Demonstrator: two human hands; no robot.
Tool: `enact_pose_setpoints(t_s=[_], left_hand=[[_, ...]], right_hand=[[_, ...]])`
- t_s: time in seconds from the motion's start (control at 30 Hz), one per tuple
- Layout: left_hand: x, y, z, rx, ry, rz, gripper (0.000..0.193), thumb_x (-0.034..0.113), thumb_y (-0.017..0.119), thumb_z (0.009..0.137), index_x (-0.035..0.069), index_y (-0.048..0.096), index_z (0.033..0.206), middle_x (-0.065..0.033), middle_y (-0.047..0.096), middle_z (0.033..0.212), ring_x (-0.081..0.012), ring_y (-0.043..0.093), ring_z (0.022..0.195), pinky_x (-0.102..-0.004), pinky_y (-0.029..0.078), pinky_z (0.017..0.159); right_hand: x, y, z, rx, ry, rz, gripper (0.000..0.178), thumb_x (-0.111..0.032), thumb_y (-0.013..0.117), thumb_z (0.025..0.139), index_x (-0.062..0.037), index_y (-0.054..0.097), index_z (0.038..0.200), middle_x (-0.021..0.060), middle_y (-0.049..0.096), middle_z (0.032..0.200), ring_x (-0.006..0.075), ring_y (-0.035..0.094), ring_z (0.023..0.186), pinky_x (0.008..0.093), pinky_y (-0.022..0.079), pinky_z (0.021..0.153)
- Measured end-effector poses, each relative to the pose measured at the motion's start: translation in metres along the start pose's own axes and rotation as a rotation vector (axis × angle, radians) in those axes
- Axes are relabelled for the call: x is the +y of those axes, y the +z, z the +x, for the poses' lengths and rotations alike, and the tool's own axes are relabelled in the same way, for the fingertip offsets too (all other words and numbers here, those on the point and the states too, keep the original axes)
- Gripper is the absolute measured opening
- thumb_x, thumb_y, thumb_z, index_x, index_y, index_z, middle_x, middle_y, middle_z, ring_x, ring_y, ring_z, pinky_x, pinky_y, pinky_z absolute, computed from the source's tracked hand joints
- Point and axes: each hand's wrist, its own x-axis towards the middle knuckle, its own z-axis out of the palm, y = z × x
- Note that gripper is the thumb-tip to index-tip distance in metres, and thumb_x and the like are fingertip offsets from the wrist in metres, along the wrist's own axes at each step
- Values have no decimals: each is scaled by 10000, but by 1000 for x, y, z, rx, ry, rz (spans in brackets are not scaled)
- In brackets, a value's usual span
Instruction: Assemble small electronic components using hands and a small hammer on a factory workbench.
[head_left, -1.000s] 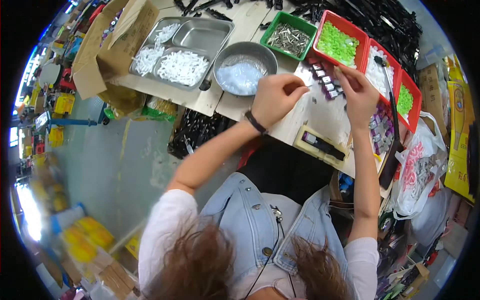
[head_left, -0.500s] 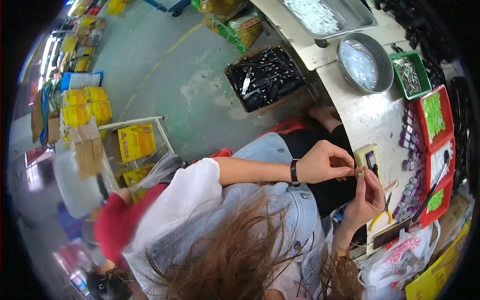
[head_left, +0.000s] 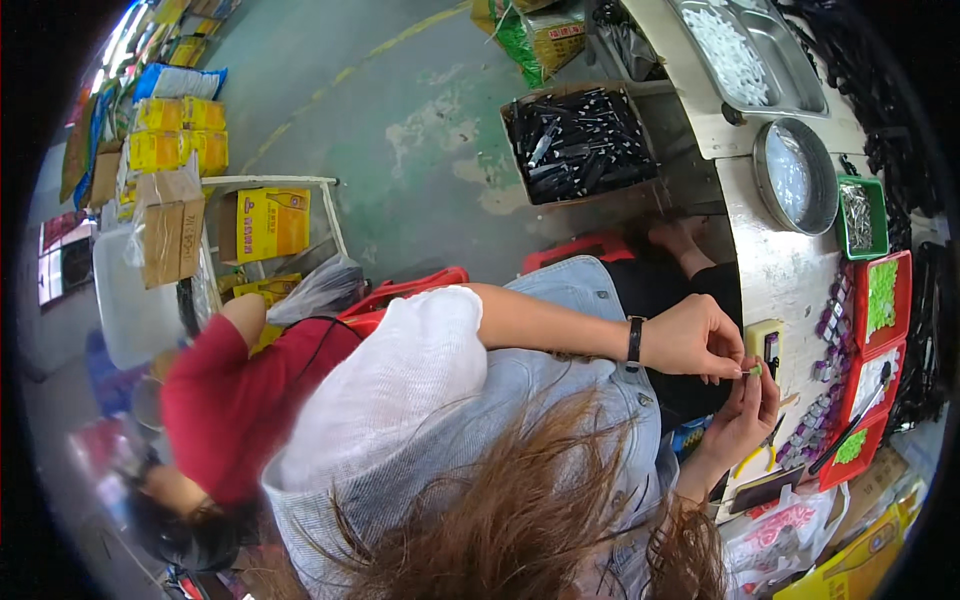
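Observation:
At the table's near edge my left hand (head_left: 692, 338), with a black watch strap (head_left: 634, 342) on its wrist, is closed in a pinch. A thin light pin-like piece shows at its fingertips, too small to make out well. Against these fingertips, my right hand (head_left: 742, 424) pinches a tiny green piece (head_left: 756, 369). Just beyond both hands sits a cream block (head_left: 765, 334) with a dark insert. Rows of small purple and silver parts (head_left: 826, 368) lie on the table past it. A yellow-handled tool (head_left: 757, 461) lies beside my right hand, partly hidden.
Red trays (head_left: 904, 262) hold green and white pieces; a black stick lies across them. Nearby are a green tray (head_left: 884, 226) of metal pins, a round metal pan (head_left: 829, 205) and a steel tray (head_left: 815, 90). A box (head_left: 588, 200) of black parts stands on the floor. Someone in red (head_left: 235, 410) is behind.
My view has shifted, so the table and hands appear further right and lower. Both hands stay fingertip to fingertip around the tiny green piece. The person in red shows more fully.

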Motion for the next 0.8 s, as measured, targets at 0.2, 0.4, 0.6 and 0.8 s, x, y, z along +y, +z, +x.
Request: enact_pose_setpoints(t_s=[0.2,0.4,0.6,0.8], left_hand=[[0,-2,-16,-17,-19,-52,126,80,694,827,-44,697,849,-68,685,692,-81,655,616,-214,526,552],[2,-10,-29,141,251,334,132,103,718,792,-20,703,837,-82,687,698,-86,665,634,-229,518,575],[8,2,-22,236,261,364,129,96,747,814,-15,691,848,-78,699,768,-97,672,703,-219,523,644],[-6,11,6,-29,295,494,154,46,779,757,-1,707,885,-74,697,862,-117,662,750,-224,505,623]], right_hand=[[-3,7,-17,-41,-169,-232,105,87,583,882,78,627,976,197,645,1080,253,656,990,330,571,852],[4,29,-29,-7,-254,-409,91,103,603,865,84,631,949,195,661,1040,226,665,918,317,565,829],[-2,36,-29,102,-202,-348,74,55,651,853,43,655,927,75,678,841,114,651,747,233,540,709],[-16,-13,-10,161,-533,-854,128,54,688,785,0,662,898,38,654,763,87,611,641,220,488,627]])
